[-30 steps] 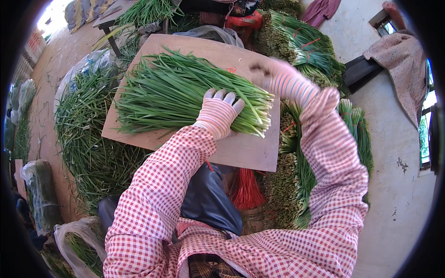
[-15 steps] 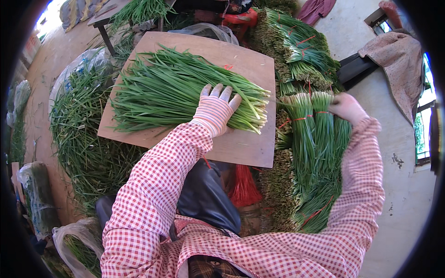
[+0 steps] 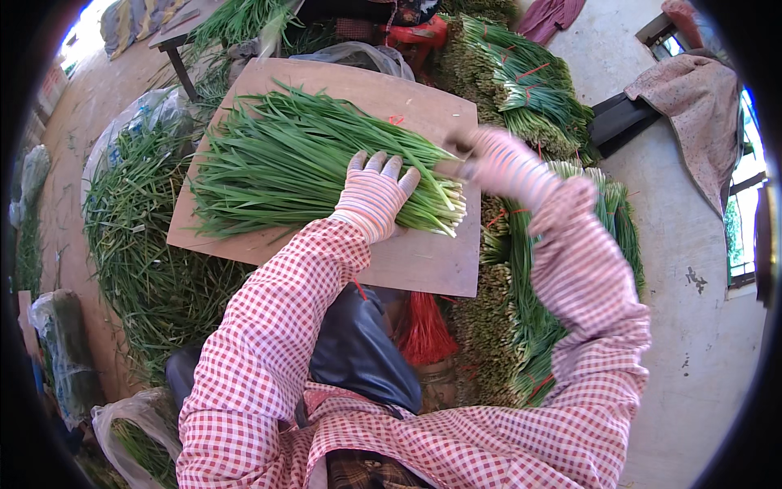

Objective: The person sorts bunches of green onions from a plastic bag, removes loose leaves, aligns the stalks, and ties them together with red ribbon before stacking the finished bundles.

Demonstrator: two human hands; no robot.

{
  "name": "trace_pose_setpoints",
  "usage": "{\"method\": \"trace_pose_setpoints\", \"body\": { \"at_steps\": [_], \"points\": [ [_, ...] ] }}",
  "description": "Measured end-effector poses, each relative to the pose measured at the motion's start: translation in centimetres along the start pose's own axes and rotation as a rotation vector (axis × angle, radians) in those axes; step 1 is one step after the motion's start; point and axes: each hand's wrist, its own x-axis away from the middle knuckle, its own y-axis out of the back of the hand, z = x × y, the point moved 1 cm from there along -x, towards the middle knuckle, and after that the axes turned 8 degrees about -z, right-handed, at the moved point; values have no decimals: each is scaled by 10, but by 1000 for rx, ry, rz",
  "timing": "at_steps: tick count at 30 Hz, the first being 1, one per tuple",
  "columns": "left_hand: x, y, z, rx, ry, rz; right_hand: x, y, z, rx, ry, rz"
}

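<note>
One pile of green stalks (image 3: 277, 163) lies across the surface (image 3: 432, 273), pale ends to the right.
The left hand (image 3: 375, 196) rests open on them near those ends, probably to steady the pile. The blurred right hand (image 3: 490, 158) is by the surface's right edge; whether it grips anything cannot be told. Tied bundles (image 3: 544, 91) lie close by on the right, likely for easy reach.

A: Site type?
B: Probably a produce-packing workroom; the blurred rim limits certainty.
A: Indicators?
B: Long-leaved greens (image 3: 285, 163) on a board (image 3: 423, 267); tied bundles (image 3: 533, 85) stacked beyond its right edge; red ties (image 3: 426, 332) below its near edge.
</note>
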Motion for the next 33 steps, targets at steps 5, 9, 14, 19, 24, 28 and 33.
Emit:
{"method": "trace_pose_setpoints", "body": {
  "at_steps": [5,9,14,19,24,28,33],
  "points": [
    [1,-6,-11,16,-66,-128,7,-63,-29,-118,-117,14],
    [9,-16,-3,30,-118,-302,-12,-45,-38,-154,-8,-102],
    [10,-25,-2,21,-202,-401,4,-85,-50,156,169,-109],
    [3,4,-3,-9,-34,-68,29,-96,-20,392,285,-202],
    [-9,9,-14,-40,-2,136,31,-89,-62,0,294,-314],
    [-3,6,-10,-50,-2,81,-2,-66,-52,140,264,-309],
    [-3,1,-12,-50,-19,50,-39,-71,-40,145,278,-16]
  ]
}}
